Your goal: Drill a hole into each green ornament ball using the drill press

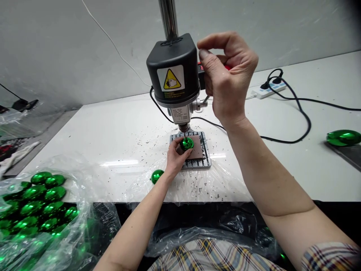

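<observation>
A shiny green ball ornament (188,143) sits under the chuck of a small black drill press (173,69). My left hand (176,160) pinches it between thumb and fingers, against a brown board (199,146) on the slotted metal base (207,160). The drill bit comes down right at the ball; whether it has entered cannot be made out. My right hand (228,73) is raised beside the motor head, fingers curled around the feed lever (203,103), whose rod runs up behind it. Part of the lever's grip is hidden by the hand.
Another green ball (157,176) lies on clear plastic sheeting left of the base. A plastic bag (81,184) of several green balls stands at lower left. Dark shavings dot the white table (113,131). A power strip (269,90) with black cables lies at right, near a green ornament (344,137).
</observation>
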Action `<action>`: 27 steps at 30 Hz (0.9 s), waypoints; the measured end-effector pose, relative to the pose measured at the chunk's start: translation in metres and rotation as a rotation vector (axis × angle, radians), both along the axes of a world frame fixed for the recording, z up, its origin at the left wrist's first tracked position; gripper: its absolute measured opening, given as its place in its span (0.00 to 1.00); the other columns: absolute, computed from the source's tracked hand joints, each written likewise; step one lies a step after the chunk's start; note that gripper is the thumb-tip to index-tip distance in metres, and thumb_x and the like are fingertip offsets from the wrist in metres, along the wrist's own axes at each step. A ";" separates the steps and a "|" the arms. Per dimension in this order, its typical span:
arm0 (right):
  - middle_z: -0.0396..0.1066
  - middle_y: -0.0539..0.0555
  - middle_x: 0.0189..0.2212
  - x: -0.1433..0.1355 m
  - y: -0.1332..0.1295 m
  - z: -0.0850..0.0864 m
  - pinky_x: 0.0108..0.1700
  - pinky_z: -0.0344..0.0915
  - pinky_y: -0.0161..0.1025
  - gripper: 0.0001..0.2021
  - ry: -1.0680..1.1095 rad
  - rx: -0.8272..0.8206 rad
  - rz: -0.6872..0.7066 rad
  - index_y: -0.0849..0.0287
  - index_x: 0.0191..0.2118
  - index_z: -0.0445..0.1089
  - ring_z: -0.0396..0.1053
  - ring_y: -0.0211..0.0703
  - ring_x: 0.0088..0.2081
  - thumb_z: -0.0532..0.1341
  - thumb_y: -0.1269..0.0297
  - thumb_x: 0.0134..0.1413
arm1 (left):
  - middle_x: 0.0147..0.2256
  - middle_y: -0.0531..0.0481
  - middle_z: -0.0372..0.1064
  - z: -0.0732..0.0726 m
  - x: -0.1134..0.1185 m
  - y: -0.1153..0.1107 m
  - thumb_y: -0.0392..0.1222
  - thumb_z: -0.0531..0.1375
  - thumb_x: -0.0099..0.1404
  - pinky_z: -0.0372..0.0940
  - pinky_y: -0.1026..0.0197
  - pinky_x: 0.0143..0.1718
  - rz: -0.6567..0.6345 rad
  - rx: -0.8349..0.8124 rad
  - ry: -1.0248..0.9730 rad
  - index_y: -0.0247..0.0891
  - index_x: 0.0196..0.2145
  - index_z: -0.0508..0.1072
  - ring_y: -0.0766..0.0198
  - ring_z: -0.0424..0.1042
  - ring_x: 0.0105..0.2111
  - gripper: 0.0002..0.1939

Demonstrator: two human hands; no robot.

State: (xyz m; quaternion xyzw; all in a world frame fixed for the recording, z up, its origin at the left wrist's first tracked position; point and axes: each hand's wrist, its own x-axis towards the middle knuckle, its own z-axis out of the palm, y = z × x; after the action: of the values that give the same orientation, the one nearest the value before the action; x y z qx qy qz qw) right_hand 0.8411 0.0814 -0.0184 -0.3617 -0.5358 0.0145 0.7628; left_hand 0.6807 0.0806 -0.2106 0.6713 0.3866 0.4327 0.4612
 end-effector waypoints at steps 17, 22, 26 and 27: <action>0.66 0.46 0.27 -0.014 -0.030 -0.045 0.21 0.50 0.32 0.05 0.019 0.142 -0.044 0.50 0.41 0.72 0.52 0.27 0.18 0.61 0.59 0.63 | 0.51 0.42 0.72 -0.001 0.000 0.001 0.43 0.71 0.56 0.65 0.49 0.58 -0.024 -0.022 -0.096 0.39 0.48 0.68 0.55 0.72 0.53 0.25; 0.68 0.46 0.27 -0.015 -0.031 -0.051 0.19 0.51 0.34 0.05 -0.001 0.206 -0.086 0.49 0.41 0.73 0.53 0.29 0.16 0.60 0.63 0.63 | 0.50 0.42 0.72 0.000 -0.001 0.000 0.44 0.71 0.57 0.66 0.49 0.57 -0.015 -0.019 -0.069 0.39 0.49 0.68 0.55 0.72 0.53 0.24; 0.75 0.44 0.33 -0.014 -0.031 -0.058 0.17 0.54 0.35 0.10 -0.049 0.294 -0.057 0.44 0.44 0.75 0.56 0.29 0.16 0.61 0.68 0.61 | 0.49 0.43 0.73 0.000 -0.001 0.000 0.44 0.71 0.57 0.66 0.49 0.57 -0.022 -0.010 -0.077 0.39 0.48 0.69 0.54 0.73 0.52 0.24; 0.76 0.43 0.33 -0.013 -0.031 -0.060 0.17 0.54 0.35 0.13 -0.064 0.312 -0.049 0.42 0.45 0.75 0.57 0.30 0.16 0.61 0.69 0.60 | 0.49 0.43 0.73 0.000 -0.001 0.000 0.44 0.71 0.57 0.66 0.49 0.57 -0.022 -0.007 -0.076 0.39 0.48 0.69 0.54 0.73 0.52 0.24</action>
State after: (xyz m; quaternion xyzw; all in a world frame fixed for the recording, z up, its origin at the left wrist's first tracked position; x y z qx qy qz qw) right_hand 0.8281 0.0506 -0.0780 -0.2523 -0.5466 -0.0992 0.7923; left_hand 0.6799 0.0806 -0.2107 0.6569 0.3631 0.4515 0.4824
